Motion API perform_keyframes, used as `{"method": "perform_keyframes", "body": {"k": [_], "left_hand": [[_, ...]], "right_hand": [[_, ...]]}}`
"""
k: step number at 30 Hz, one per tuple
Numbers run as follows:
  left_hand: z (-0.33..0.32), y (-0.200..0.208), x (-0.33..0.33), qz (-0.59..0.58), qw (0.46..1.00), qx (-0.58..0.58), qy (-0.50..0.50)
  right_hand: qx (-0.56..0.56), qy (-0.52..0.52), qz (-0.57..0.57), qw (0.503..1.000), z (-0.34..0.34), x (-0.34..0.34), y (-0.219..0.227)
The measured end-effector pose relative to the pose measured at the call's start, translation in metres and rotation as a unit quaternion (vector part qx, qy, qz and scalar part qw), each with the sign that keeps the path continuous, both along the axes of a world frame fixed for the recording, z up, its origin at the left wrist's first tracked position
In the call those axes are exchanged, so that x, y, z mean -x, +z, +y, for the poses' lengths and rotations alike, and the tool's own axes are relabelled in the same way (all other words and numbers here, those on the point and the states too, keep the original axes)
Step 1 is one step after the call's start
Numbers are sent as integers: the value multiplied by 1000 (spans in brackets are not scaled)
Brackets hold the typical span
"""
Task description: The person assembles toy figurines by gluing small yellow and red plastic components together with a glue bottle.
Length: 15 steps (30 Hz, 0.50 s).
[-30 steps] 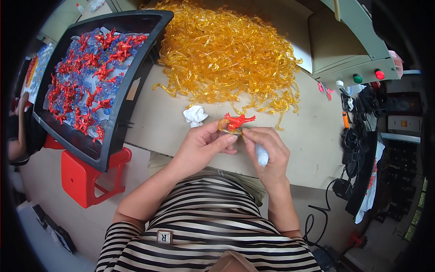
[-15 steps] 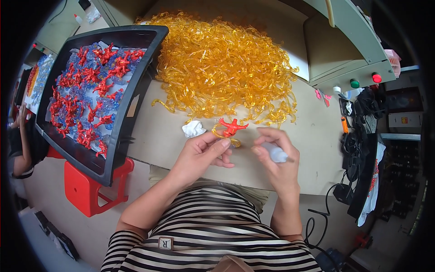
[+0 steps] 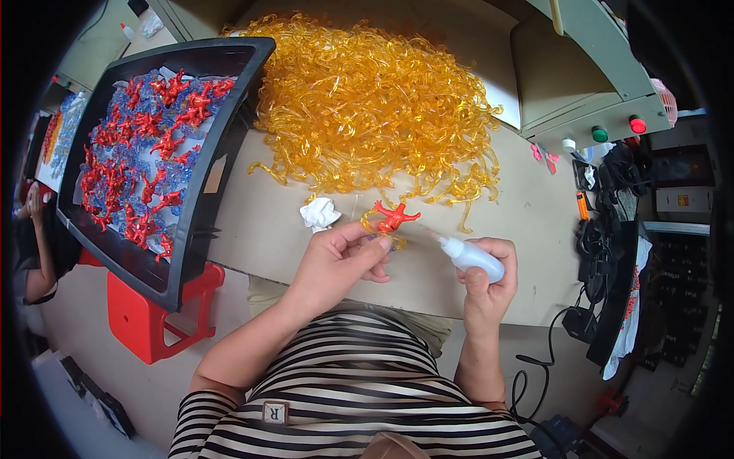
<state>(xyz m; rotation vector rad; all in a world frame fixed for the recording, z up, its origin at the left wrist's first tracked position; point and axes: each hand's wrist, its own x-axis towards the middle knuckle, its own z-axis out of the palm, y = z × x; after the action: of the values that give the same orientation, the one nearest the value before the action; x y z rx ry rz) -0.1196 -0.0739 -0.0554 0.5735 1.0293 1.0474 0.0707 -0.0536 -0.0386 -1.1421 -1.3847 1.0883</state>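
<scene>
The left hand (image 3: 336, 260) pinches a small red figure (image 3: 394, 216) with a yellow piece above the tabletop (image 3: 527, 222). The right hand (image 3: 485, 283) is closed around a small white bottle (image 3: 474, 257), its tip pointing toward the figure.

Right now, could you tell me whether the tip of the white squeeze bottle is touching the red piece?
Apart. In the head view, bare table shows between the white squeeze bottle in the right hand and the red piece the left hand holds.

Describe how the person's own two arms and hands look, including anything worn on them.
Both forearms are bare. The left hand and right hand wear no gloves, and no rings or watch show. Short black-and-white striped sleeves cover the upper arms.
</scene>
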Motion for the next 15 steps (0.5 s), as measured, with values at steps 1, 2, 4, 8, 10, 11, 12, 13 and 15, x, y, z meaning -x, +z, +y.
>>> {"method": "perform_keyframes", "body": {"k": [1, 2, 4, 8, 10, 11, 12, 13, 15], "left_hand": [[0, 1, -1, 11, 1000, -2, -3], [0, 1, -1, 11, 1000, -2, -3], [0, 1, -2, 22, 1000, 0, -4], [-1, 3, -3, 37, 999, -2, -9], [-1, 2, -4, 45, 999, 0, -5], [-1, 2, -4, 45, 999, 1, -5], [0, 3, -4, 50, 999, 3, -8], [0, 3, -4, 55, 998, 5, -12], [0, 4, -4, 56, 998, 8, -12]], "right_hand": [[-22, -14, -11, 1000, -1, -1, -2], [-22, -14, -11, 1000, -1, -1, -1], [-72, -17, -59, 996, -2, -1, -1], [-153, 7, -97, 983, 1, -5, -5], [-210, 15, -137, 968, 2, -3, -7], [-210, 15, -137, 968, 2, -2, -7], [-218, 23, -144, 965, 2, -1, -7], [-226, 32, -151, 962, 1, -1, -7], [-233, 33, -155, 959, 2, 0, -7]]}}
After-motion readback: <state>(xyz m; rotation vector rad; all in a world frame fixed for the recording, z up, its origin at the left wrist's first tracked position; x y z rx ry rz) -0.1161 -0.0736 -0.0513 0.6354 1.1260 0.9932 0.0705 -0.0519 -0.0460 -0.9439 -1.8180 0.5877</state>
